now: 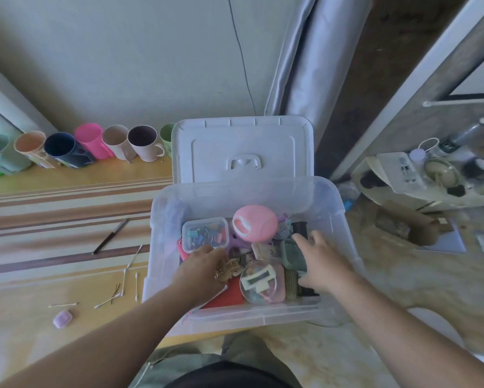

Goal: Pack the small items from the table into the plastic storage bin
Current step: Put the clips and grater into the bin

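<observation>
On the striped wooden table [53, 214] at left, cotton swabs [128, 271] wait while my left hand [204, 268] grips a gold hair claw [228, 271] in the clear plastic storage bin [344, 219] mid-frame, my right hand [322, 264] spread open; I should set it flat in a gap.

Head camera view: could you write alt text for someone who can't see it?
Both hands reach into a clear plastic storage bin full of small items; the left hand holds a gold hair clip, the right hand is open. Cotton swabs and a pen remain on the table.
</observation>
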